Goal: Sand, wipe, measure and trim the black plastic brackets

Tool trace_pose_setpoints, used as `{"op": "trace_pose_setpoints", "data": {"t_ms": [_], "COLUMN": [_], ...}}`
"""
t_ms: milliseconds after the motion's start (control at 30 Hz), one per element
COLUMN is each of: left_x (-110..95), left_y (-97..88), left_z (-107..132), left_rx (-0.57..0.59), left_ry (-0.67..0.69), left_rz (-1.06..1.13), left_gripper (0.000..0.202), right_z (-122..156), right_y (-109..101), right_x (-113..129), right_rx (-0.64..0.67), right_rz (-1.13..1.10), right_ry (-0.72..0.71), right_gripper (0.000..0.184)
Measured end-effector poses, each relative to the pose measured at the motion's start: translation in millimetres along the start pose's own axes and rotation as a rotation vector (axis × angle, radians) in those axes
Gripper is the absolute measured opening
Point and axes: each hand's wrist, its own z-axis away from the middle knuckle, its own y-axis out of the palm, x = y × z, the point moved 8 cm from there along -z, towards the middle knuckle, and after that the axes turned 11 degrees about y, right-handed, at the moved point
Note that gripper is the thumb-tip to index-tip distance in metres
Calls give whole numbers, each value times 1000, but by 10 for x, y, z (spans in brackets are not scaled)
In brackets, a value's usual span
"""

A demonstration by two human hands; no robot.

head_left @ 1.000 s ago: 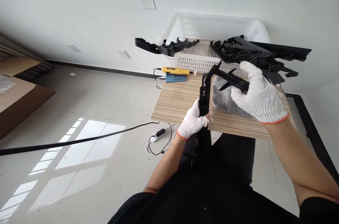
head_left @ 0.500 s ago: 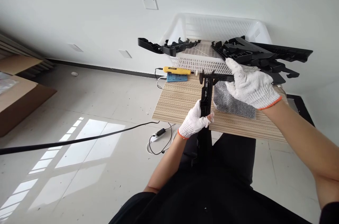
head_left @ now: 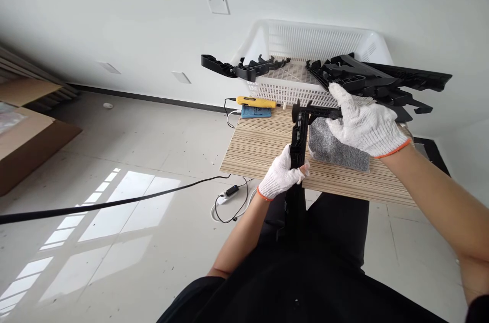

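My left hand (head_left: 283,174), in a white knit glove with orange trim, is closed around a long black plastic part (head_left: 299,147). The part stands lengthwise over the table's front edge, and its lower end reaches down towards my lap. In my right hand (head_left: 367,124), also gloved, is a black caliper (head_left: 319,110) held crosswise at the part's far end. Its jaws sit around or against that end; exact contact is too small to tell. Under the right hand lies a grey cloth (head_left: 338,147).
On the wood-grain table (head_left: 252,147), a yellow tool (head_left: 255,102) with a cord rests by a blue packet (head_left: 255,111). Behind stands a white basket (head_left: 321,32) with several black plastic parts (head_left: 367,73) overhanging its rim. Cables (head_left: 233,193) lie on the floor; a cardboard box (head_left: 34,144) is at left.
My right hand and the caliper have shifted very slightly to the right. The left hand keeps its hold on the black part, almost unmoved.
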Motion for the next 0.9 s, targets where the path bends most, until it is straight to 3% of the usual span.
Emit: {"op": "trace_pose_setpoints", "data": {"t_ms": [167,333,633,900], "left_x": [28,37,5,43], "left_y": [-15,-14,-6,-12], "left_z": [11,16,10,30], "left_rx": [19,21,35,55], "left_ry": [12,26,56,48], "left_rz": [-13,-29,-6,-26], "left_gripper": [54,51,46,46], "right_z": [-1,116,292,295], "right_y": [-37,-42,104,187], "right_x": [-12,25,139,59], "right_rx": [-96,-193,-181,-65], "right_rz": [-49,-138,-119,-141], "right_ry": [-13,-61,-168,-98], "right_gripper": [86,77,61,66]}}
